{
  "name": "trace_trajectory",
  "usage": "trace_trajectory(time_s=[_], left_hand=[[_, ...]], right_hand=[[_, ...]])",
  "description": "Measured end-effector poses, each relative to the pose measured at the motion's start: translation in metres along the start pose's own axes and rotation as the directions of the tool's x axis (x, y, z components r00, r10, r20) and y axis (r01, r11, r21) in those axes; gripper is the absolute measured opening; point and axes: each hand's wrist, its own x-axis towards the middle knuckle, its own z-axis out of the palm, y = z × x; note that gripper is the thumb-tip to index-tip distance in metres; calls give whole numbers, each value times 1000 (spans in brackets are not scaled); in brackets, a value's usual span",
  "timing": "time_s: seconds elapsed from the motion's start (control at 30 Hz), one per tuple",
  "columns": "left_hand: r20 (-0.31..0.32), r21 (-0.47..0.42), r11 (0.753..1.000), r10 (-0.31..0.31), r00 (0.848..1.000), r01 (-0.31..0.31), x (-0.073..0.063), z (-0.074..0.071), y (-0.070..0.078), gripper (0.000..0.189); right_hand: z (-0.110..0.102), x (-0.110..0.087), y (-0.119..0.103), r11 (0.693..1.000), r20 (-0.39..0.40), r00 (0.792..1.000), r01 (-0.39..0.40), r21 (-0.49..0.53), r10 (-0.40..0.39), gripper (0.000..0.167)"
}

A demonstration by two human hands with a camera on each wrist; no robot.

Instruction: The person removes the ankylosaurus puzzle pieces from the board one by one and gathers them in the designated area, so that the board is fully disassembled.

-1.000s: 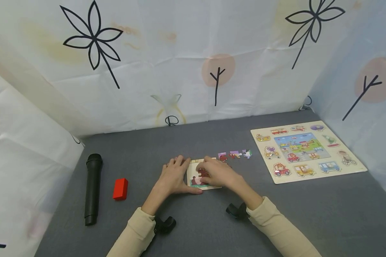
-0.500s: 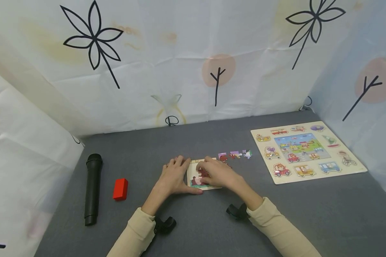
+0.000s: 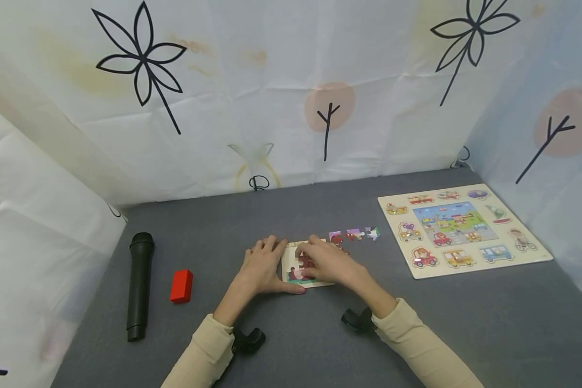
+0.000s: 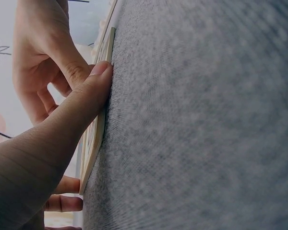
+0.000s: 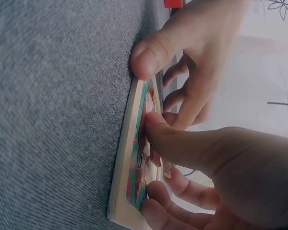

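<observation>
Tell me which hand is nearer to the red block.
Left. The left hand rests at the small puzzle board's left edge, on the red block's side; the right hand lies over the board, farther away.

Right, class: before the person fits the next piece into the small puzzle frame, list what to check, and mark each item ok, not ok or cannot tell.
1. Small puzzle frame lies flat on the grey table: ok.
2. Left hand steadies the frame, thumb against its near edge: ok.
3. Right hand fingers press on the pieces inside the frame: ok.
4. Piece under the fingers fully seated: cannot tell.
5. Loose pieces lie just behind the frame: ok.
6. Red block and black cylinder lie apart, to the left: ok.
</observation>
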Motion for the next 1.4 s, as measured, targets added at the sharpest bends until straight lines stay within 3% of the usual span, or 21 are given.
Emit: trace_trajectory(time_s=[0.37, 0.77, 0.97, 1.4], left_hand=[[-5, 0, 1000, 8, 1000, -8, 0, 1, -1, 119], [0, 12, 1000, 6, 1000, -6, 0, 2, -2, 121], [-5, 15, 1000, 2, 1000, -2, 0, 0, -1, 121], [8, 8, 1000, -6, 1000, 6, 0, -1, 0, 121]], right_hand=[[-4, -2, 3, 999, 45, 999, 2, 38, -4, 30], [-12, -10, 13, 998, -14, 1000, -20, 64, 21, 33], [-25, -25, 33, 999, -53, 999, -2, 44, 4, 30], [-50, -56, 61, 994, -14, 994, -113, -5, 113, 35]])
